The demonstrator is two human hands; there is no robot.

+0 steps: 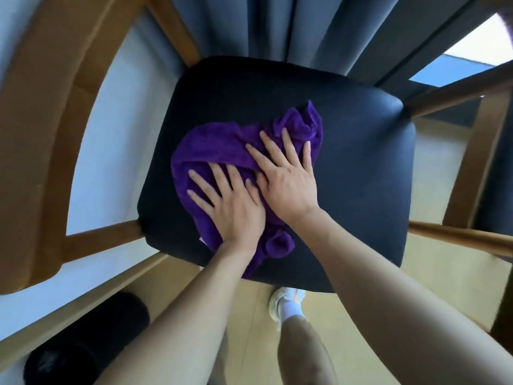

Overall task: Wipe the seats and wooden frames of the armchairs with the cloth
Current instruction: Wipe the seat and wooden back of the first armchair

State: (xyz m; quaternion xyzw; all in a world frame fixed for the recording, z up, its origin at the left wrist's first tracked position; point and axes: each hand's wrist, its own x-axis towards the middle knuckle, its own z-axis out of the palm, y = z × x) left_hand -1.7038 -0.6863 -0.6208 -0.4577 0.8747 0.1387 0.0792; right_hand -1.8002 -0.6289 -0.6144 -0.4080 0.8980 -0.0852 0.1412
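Note:
A crumpled purple cloth lies in the middle of the armchair's black padded seat. My left hand presses flat on the cloth's near left part, fingers spread. My right hand lies flat on the cloth beside it, fingers spread toward the far bunched end, its thumb side touching the left hand. The chair's wooden frame curves around the left side, and a wooden arm rail runs along the right.
Dark grey curtains hang behind the chair. A black cylindrical object lies on the floor at lower left. My leg and white shoe stand on the pale wood floor in front of the seat.

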